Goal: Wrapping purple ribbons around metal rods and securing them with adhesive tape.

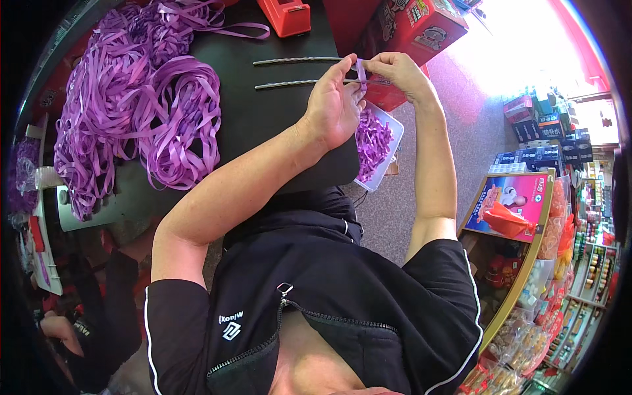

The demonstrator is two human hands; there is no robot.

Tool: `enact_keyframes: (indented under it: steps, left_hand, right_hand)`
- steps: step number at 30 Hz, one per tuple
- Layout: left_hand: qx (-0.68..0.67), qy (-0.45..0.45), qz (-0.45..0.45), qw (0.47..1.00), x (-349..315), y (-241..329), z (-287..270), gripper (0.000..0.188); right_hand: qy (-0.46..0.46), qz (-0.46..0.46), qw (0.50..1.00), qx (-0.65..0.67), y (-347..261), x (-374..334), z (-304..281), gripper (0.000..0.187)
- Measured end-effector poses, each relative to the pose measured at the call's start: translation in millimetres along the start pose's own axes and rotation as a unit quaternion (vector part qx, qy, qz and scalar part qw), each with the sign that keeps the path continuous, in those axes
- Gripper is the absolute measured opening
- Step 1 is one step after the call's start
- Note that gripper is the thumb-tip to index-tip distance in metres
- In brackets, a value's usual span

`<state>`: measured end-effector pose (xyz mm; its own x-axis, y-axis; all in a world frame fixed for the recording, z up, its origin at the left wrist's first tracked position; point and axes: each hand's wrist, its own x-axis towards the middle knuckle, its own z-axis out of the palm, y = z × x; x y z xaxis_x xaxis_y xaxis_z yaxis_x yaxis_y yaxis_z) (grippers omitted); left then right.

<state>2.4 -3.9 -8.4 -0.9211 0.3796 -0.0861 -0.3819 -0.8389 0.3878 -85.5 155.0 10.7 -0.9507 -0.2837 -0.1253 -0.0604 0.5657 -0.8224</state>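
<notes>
Already, bits (374, 146) are boxed, maybe done; much ribbon (141, 85) is left. A strip (361, 71) is pinched by the right hand (400, 74) (left hand (334, 108): grip unclear).

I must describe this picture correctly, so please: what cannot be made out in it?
In the head view:
Lower metal rod, one stretch: behind the left hand.
Clear box, left side: behind the black table.
Red plastic object, top: cut off by the upper edge.
Shelf goods, far right: too small.

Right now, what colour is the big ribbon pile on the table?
The ribbon pile is purple, best seen in the head view.
</notes>
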Motion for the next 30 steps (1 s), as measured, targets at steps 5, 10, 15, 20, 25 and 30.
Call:
enact_keyframes:
  steps: [5, 10, 15, 20, 25, 30]
  left_hand:
    - [-0.002, 0.003, -0.002, 1.0, 0.3, 0.2, 0.1, 0.051]
    - [-0.006, 0.001, -0.001, 1.0, -1.1, 0.8, -0.4, 0.051]
    - [-0.005, 0.008, 0.0, 1.0, -0.3, -0.9, 2.0, 0.05]
    - [-0.006, 0.007, 0.005, 1.0, 1.7, 1.8, -4.2, 0.053]
    - [-0.009, -0.012, -0.002, 1.0, 1.0, 1.5, 0.5, 0.059]
    - [-0.002, -0.01, -0.006, 1.0, 1.2, 0.3, -0.8, 0.067]
  right_hand:
    - [0.01, -0.033, 0.998, -0.044, 13.1, 5.7, 3.7, 0.028]
    - [0.048, -0.009, 0.991, -0.127, 10.3, 1.1, 10.0, 0.032]
    - [0.078, 0.039, 0.975, -0.202, -1.0, -6.5, 14.0, 0.04]
    - [0.032, 0.031, 0.971, -0.237, 3.3, 1.0, 11.2, 0.041]
    - [-0.067, 0.066, 0.956, 0.279, 48.9, -3.6, -2.9, 0.045]
    - [-0.105, 0.048, 0.864, 0.49, 104.1, 12.4, 39.9, 0.031]
